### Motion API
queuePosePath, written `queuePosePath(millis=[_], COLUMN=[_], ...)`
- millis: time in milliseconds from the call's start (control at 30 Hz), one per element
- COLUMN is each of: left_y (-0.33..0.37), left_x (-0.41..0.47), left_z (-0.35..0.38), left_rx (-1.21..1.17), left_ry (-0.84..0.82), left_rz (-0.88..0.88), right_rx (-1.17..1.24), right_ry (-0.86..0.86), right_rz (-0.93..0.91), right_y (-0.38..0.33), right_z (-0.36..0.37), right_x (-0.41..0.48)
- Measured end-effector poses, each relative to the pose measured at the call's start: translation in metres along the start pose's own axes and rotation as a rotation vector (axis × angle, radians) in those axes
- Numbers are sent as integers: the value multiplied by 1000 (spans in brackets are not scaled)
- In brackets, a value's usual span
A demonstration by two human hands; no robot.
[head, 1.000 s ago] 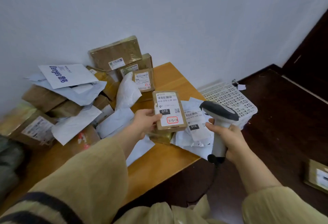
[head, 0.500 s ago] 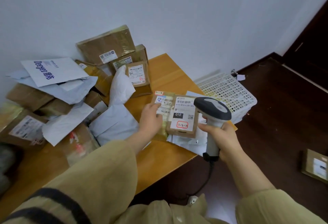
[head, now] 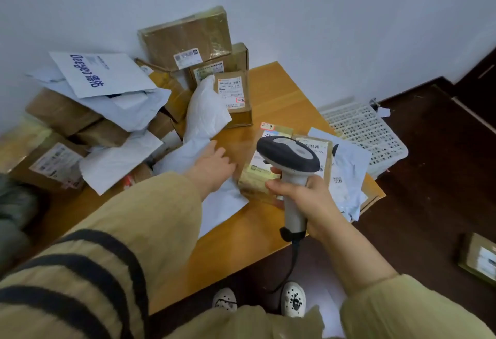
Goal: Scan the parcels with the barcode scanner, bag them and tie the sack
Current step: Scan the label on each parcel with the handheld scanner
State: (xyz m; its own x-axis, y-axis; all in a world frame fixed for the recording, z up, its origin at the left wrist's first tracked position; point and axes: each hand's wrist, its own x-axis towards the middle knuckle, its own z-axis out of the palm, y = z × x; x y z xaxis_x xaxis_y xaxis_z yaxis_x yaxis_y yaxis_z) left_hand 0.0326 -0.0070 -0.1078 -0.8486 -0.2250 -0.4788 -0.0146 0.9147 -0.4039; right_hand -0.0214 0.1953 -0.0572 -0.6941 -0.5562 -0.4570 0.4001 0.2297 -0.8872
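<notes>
Okay, your counter [head: 279, 89] carries the big parcel pile [head: 64, 113] left, likely unscanned. The smaller stack [head: 257, 175] sits right, probably done. The white mailer [head: 206, 113] lies at your open left hand [head: 212, 164], likely next. The scanner [head: 288, 153] is gripped in your right hand [head: 303, 199], ready above the stack.

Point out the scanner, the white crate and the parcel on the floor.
barcode scanner [head: 290, 156], head view, dark top of its head.
white crate [head: 367, 134], head view, perforated top face.
parcel on the floor [head: 472, 252], head view, brown cardboard beside its label.
</notes>
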Motion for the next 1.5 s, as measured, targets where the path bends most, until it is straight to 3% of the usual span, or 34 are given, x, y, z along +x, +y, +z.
queuePosePath(millis=[167,267,400,467,600,700,800,900,1033,1133,1200,1300,1400,1500], left_y=[-26,-51,-76,-77,-62,-56,-52,-53,-55,-62,-65,-65,-64,-72], left_x=[-18,-49,-94,-116,-146,-160,-168,-178,-189,-184,-178,-167,-156,-152], left_z=[-22,-30,-22,-16,-8,-1,6,15,-6,-46,-76,-108,-113,-97], left_rx=[79,-72,-558,-653,-661,-661,-653,-683,-1019,-1172,-1142,-1066,-867,-791], left_ry=[83,202,774,988,1190,1247,1227,1101,949,613,324,81,98,308], left_rz=[-92,-229,-292,-253,-188,-196,-192,-322,-565,-370,-193,-30,27,-188], right_rx=[45,93,119,104,169,193,93,21,-128,-247,-306,-282,-223,-190], right_ry=[1,-19,33,41,-55,-151,-118,-132,-233,-361,-434,-478,-394,-132], right_rz=[11,8,3,20,94,103,-2,-105,-203,-223,-225,-254,-323,-406], right_y=[-5,-14,-25,-30,-37,-33,-31,-34,-45,-59,-67,-75,-81,-81], right_z=[7,13,22,26,33,39,46,48,45,42,40,33,23,11], right_x=[-4,-10,-7,-4,-6,-11,-17,-21,-25,-29,-31,-35,-38,-39])
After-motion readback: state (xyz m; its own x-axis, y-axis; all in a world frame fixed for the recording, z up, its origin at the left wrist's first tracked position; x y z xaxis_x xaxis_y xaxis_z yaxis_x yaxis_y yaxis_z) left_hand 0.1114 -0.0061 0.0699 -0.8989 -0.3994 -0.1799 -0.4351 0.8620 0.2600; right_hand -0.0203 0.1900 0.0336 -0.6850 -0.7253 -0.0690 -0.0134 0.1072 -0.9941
